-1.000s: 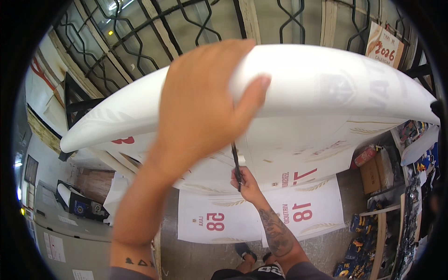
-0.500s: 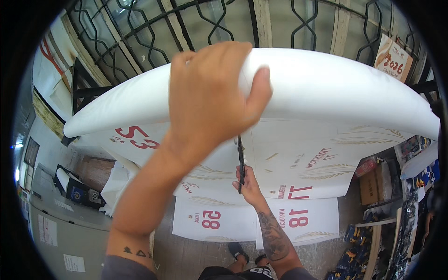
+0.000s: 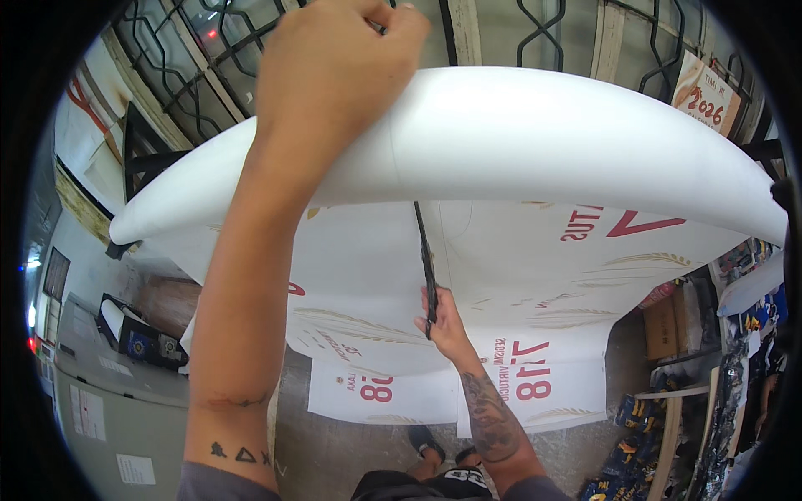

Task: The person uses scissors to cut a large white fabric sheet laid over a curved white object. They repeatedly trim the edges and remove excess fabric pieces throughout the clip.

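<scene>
A wide white roll (image 3: 535, 134) spans the view, and its printed sheet (image 3: 501, 267) hangs down toward me with red figures and gold wheat-like marks. My left hand (image 3: 338, 71) is at the roll's far upper side, its forearm crossing in front of the roll. Its fingers are curled, partly beyond the picture's top; what they hold, if anything, is hidden. Below the roll, my right hand (image 3: 444, 321) grips long dark scissors (image 3: 425, 255) pointing up. Their tip reaches the roll's lower edge, along a line dividing the sheet. Whether the blades are parted is unclear.
Behind the roll stands a window with a black metal grille (image 3: 543, 37). A calendar (image 3: 706, 96) hangs at right. Cardboard boxes (image 3: 660, 330) and packed dark clothing (image 3: 626, 442) crowd the right side. A grey cabinet (image 3: 117, 434) stands at left. My feet are below the sheet's lower end.
My left hand has moved up and left across the roll. The printed sheet has come farther down, with other red print now showing below the roll. My right hand still holds the scissors.
</scene>
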`<action>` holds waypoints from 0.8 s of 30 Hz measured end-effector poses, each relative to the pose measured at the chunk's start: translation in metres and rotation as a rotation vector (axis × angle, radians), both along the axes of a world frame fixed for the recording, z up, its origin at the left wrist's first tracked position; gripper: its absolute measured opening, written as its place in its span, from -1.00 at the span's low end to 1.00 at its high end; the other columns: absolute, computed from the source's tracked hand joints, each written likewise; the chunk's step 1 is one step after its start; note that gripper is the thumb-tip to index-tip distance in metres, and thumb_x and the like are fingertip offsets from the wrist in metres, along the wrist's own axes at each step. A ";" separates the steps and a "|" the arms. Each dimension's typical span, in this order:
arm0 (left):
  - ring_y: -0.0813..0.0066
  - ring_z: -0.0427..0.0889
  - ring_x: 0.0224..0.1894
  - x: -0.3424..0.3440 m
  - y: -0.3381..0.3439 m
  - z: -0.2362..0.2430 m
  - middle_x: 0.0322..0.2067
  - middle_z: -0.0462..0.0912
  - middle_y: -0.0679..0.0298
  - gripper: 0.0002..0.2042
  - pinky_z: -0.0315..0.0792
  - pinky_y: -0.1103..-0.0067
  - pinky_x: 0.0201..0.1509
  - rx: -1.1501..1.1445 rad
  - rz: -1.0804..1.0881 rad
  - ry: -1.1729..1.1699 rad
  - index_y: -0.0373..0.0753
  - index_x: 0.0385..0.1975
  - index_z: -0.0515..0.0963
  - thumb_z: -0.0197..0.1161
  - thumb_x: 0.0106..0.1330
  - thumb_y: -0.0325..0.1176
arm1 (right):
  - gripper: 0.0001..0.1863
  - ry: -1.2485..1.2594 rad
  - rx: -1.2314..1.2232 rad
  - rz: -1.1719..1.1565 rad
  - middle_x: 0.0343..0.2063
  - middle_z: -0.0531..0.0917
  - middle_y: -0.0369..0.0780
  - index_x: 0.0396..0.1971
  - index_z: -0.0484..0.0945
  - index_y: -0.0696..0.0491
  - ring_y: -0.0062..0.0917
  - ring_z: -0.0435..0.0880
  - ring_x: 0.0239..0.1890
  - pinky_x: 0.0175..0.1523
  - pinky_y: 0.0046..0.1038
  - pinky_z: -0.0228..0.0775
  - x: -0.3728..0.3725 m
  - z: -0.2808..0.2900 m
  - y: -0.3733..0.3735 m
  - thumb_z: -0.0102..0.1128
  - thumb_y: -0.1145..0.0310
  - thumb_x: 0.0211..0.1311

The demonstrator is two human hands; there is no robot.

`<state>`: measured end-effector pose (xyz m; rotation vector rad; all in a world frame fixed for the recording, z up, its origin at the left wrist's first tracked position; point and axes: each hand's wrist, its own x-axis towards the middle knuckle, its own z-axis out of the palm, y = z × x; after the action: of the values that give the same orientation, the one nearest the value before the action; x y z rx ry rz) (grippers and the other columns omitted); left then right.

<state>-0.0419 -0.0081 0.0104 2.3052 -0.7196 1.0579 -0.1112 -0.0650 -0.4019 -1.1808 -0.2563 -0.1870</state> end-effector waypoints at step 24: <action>0.10 0.65 -0.01 0.005 0.012 -0.080 -0.10 0.70 0.12 -0.49 0.39 0.20 0.13 0.197 -0.004 -0.625 -0.27 0.01 0.62 0.19 0.27 0.05 | -0.49 0.180 -0.036 0.074 -0.22 0.40 -0.36 0.14 0.37 0.11 -0.69 0.41 -0.14 0.08 -0.59 0.34 0.008 -0.003 -0.003 0.33 0.61 0.22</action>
<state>-0.0373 0.0034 -0.0693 2.1187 -1.0990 1.8062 -0.1034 -0.0679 -0.4046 -1.2141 -0.1448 -0.0111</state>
